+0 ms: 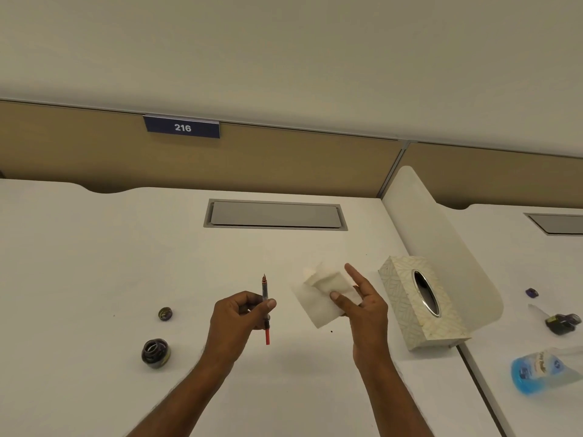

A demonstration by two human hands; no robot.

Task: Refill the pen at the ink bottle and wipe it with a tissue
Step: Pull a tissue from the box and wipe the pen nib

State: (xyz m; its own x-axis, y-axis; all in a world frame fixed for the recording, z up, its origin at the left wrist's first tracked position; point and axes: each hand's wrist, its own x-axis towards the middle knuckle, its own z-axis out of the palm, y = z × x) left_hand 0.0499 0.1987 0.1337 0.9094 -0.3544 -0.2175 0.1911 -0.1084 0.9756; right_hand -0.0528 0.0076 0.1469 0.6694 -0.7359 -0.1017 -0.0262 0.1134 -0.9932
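My left hand grips a thin red and dark pen upright, its nib pointing away from me above the fingers. My right hand holds a white tissue between thumb and fingers, just right of the pen and not touching it. An open dark ink bottle stands on the white desk at the lower left. Its round cap lies a little behind it.
A patterned tissue box lies right of my right hand, beside a curved white divider. A grey cable hatch sits at the desk's back. On the neighbouring desk lie another ink bottle, a small cap and a blue packet.
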